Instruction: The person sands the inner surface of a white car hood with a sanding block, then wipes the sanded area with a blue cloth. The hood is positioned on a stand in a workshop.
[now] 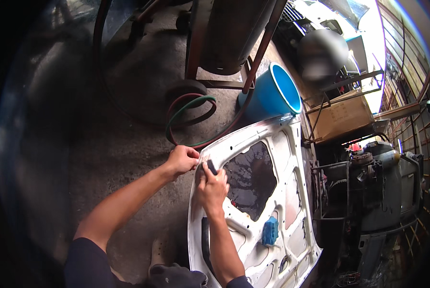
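A white car panel with cutouts and a ribbed inner frame point(291, 177) lies before me, a dark patchy area in its large opening. At its upper left edge my left hand point(181, 161) has its fingertips pinched together; what they hold, if anything, is too small to make out. Just right of it my right hand point(212, 187) grips a small dark block point(211, 166) against the panel's edge, over a brownish scuffed patch. A blue sponge-like block point(270, 231) rests lower on the panel.
A blue bucket point(258, 96) stands at the panel's far end. Red and green hoses point(198, 100) coil on the concrete floor point(128, 153) beside a large cylinder on a wheeled frame point(222, 33). A cardboard box point(339, 117), metal car parts point(383, 192) and a white vehicle point(361, 12) occupy the right.
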{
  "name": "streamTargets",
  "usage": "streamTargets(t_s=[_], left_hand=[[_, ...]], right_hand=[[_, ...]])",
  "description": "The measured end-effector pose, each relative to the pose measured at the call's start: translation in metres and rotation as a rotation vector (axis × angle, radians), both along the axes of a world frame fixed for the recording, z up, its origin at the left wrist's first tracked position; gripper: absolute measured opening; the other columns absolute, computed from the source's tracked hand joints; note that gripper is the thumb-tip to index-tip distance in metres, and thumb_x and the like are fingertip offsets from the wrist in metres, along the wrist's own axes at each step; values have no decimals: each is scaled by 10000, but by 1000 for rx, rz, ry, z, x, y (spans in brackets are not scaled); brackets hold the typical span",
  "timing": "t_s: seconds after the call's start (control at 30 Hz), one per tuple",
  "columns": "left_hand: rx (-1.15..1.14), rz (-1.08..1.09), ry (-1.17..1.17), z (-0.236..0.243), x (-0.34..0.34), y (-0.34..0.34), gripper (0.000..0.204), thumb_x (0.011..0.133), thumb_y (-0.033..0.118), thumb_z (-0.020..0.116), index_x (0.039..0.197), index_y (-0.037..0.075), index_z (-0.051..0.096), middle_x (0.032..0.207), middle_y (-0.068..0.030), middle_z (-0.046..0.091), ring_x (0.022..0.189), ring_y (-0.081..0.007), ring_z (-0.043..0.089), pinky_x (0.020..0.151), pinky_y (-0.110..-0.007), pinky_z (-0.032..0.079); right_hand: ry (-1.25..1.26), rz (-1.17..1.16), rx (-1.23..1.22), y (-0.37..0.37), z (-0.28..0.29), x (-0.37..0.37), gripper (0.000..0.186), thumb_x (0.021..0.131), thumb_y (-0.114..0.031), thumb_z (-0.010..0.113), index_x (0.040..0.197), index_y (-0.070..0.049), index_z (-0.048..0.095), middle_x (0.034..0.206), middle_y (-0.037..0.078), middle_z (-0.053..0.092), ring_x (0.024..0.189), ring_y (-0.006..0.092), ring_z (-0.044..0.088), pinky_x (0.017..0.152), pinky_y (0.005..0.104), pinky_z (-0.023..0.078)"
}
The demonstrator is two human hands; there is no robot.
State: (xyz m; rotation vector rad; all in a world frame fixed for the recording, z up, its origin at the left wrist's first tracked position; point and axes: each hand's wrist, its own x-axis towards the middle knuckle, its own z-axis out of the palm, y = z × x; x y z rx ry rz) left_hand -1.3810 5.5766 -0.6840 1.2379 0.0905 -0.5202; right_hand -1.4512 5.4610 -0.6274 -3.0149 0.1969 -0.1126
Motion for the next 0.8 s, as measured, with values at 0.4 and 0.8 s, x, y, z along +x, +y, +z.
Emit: streamTargets(t_s=[0.4,0.8], left_hand=[[38,-223,-147,14,7,18,167,779,-28,620,935,-10,678,779,-29,652,647,-79,561,588,-244,469],[-26,-249,-62,10,5,22,242,798,-26,619,1038,-8,645,807,-10,628,640,-66,516,584,-220,439]], right_hand=[[-167,52,2,-5,-2,-2,316,855,-302,578,1155,-220,636,954,143,525,947,300,536,727,461,422],[-122,-31,92,10,3,-4,314,888,-292,538,1177,-211,628,980,180,528,965,337,534,736,476,426]])
